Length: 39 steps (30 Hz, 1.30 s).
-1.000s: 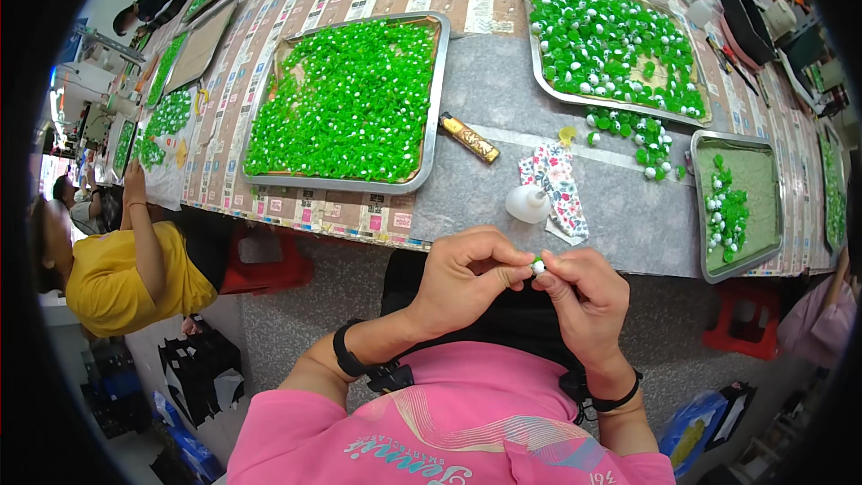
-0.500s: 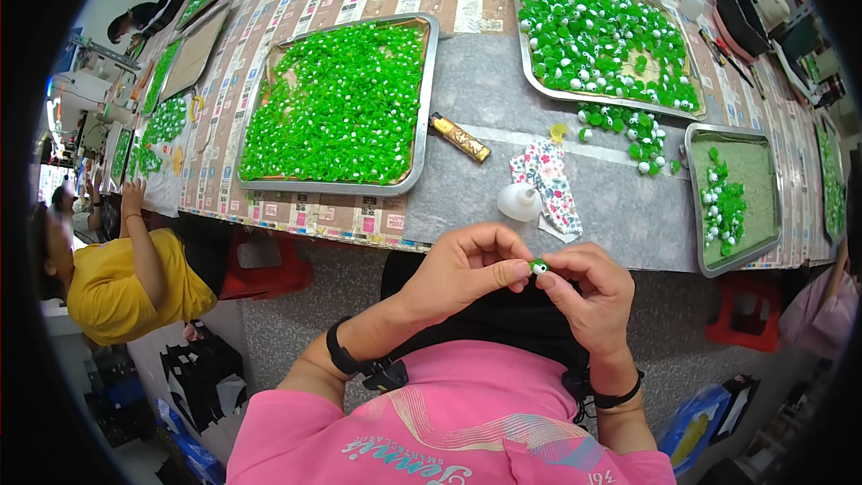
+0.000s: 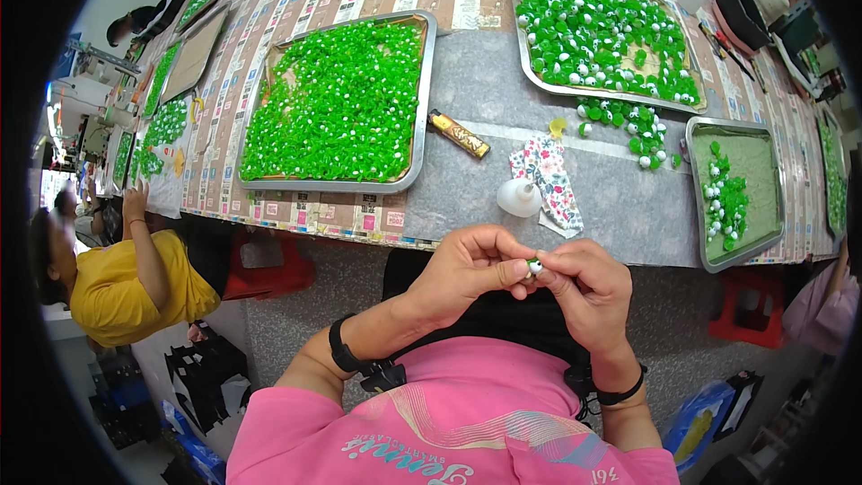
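Between my fingertips, just off the table's near edge, is a small green piece with a white eyeball (image 3: 534,266). My left hand (image 3: 471,267) pinches it from the left, thumb against forefinger. On its other side my right hand (image 3: 584,283) grips it with thumb and forefinger. The fingers cover most of the piece. Beyond my hands, a white squeeze bottle (image 3: 518,198) rests beside a flowered cloth (image 3: 554,189). Loose green and white eye pieces (image 3: 639,130) lie on the grey sheet farther right.
A large tray (image 3: 429,99) of small green pieces lies left of centre. Another tray (image 3: 539,83) of eye pieces is at the far right, with a smaller tray (image 3: 761,189) nearer. A yellow-brown wrapped bar (image 3: 458,134) lies between. A person in yellow (image 3: 144,287) works at left.
The held piece has turned slightly and shifted a little left between my fingertips. Both hands keep their pinch on it.
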{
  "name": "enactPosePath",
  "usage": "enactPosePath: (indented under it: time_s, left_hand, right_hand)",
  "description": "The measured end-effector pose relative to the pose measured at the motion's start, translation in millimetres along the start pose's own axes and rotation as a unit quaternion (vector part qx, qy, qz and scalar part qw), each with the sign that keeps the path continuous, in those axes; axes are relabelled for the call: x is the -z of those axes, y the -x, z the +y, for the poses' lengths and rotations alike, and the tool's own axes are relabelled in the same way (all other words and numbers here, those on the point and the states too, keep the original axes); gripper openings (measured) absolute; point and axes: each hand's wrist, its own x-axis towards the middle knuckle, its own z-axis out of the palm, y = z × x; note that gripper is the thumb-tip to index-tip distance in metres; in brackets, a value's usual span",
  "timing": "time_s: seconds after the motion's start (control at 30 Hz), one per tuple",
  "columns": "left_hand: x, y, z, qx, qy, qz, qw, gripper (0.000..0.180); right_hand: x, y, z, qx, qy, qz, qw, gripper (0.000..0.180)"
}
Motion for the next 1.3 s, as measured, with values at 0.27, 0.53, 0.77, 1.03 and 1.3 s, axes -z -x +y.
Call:
enactPosePath:
  time_s: [0.27,0.53,0.77,1.03,1.3]
  left_hand:
    - [-3,2,3,0.023,0.014,0.003,1.0,0.01]
    - [-4,1,1,0.027,0.015,0.007,0.999,0.01]
    - [-2,0,-3,0.025,0.036,-0.003,0.999,0.012]
    - [-15,-2,-3,-0.109,-0.08,0.039,0.99,0.022]
    - [-2,0,-8,-0.105,-0.101,-0.004,0.989,0.022]
  right_hand:
    - [8,-2,2,0.001,-0.018,-0.039,0.999,0.017]
    - [6,1,8,-0.081,-0.167,-0.051,0.981,0.016]
    - [8,1,9,-0.077,-0.126,-0.054,0.988,0.015]
    - [5,-6,5,-0.145,-0.188,-0.021,0.971,0.02]
    - [7,-5,11,-0.198,-0.306,-0.049,0.93,0.025]
